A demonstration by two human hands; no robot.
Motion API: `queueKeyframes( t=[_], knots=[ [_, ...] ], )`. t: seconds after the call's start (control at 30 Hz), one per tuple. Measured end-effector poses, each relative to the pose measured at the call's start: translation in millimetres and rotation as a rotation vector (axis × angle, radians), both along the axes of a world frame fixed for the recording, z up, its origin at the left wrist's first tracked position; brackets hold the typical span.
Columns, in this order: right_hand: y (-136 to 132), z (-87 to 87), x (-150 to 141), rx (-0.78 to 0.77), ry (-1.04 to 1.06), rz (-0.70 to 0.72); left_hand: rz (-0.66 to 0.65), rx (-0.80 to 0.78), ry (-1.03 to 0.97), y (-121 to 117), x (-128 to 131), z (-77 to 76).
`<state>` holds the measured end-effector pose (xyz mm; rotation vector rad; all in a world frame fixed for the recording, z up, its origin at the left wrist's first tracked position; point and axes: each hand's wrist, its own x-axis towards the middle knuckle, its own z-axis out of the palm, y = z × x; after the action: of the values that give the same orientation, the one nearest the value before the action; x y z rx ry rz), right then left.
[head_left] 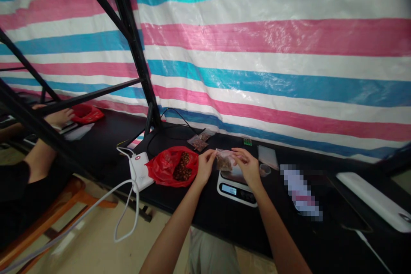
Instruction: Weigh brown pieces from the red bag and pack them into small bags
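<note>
both hands are on it, seen from the head view: left hand (206,166) and right hand (249,167) meet around one small clear bag (224,162), and that bag sits right between them, no reach needed from either side! its upper edge runs from left fingertips to right, roughly in line with the worktop's (205,201) back edge; the full long axis i can't call, with right-hand fingers across part of it. neither hand is nearer, both are touching. left hand: closed to a pinch, thumb and fingers on the bag's left upper corner. right hand: fingers bent in, gripping the right end. brownish contents show low in the bag, and it hangs over the rear of the scale (236,195), whose lit display faces the worktop's front edge; whether bag and plate touch, can't tell from this angle. off to the left, just beside the left wrist, lies the open red bag (165,165) with dark pieces inside; to the right, near the right hand, a small round cup (265,170).
</note>
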<state>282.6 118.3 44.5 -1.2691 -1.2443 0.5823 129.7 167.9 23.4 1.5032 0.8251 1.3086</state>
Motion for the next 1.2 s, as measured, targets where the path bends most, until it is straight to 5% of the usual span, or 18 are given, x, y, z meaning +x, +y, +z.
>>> queueKeyframes(
  t=[0.23,0.57,1.2],
  knots=[
    [-2,-2.3,-4,-0.019,0.122,0.006,0.184,0.104,0.144,-13,0,6.3],
    [-1,-8.2,-2,-0.056,0.107,-0.038,0.257,0.144,0.333,-19,3,-0.7],
    [-3,-8.3,-7,-0.023,0.136,-0.076,0.173,0.052,0.144,-16,5,-0.5]
  ],
)
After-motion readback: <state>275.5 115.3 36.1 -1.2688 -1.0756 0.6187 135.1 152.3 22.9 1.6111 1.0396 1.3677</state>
